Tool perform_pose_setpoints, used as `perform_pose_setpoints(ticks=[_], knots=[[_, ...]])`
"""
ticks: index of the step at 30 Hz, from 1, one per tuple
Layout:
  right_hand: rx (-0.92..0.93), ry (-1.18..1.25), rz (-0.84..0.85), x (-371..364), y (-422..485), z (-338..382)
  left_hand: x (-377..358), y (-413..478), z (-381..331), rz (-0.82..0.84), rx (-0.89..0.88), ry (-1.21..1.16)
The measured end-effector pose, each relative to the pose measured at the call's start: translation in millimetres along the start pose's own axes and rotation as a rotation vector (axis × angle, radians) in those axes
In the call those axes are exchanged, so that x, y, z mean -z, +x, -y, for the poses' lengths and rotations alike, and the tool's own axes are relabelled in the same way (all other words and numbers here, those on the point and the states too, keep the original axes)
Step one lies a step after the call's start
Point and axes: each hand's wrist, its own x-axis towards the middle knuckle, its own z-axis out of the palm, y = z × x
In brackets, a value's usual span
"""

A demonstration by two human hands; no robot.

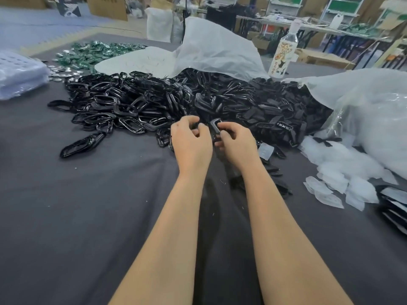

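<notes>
hidden: black part (214,128) mostly behind fingers (226,131) | cut off: basket (19,75) left edge

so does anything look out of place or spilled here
One glossy black frame lies alone on the dark cloth, strayed from the black pile toward the left. Small clear bags are strewn loosely at the right edge. The black piece in the right hand shows no visible damage.
</notes>
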Motion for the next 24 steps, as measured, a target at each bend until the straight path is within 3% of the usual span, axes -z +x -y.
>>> perform_pose_setpoints(ticks=[10, 16, 20, 24], knots=[[-0.043, 0.194, 0.016, 29, -29, -21, -9, -30, 17, 0.188, 0.234, -0.149], [-0.042, 0.182, 0.023, 24, -30, -24, -9, -25, 18, 0.216, 0.035, 0.129], [-0.053, 0.248, -0.018, 23, -32, -24, -11, -26, 17, 0.207, 0.046, 0.068], [-0.049, 0.135, -0.085, 22, -30, -24, -17, -27, 16, 0.141, 0.182, -0.221]])
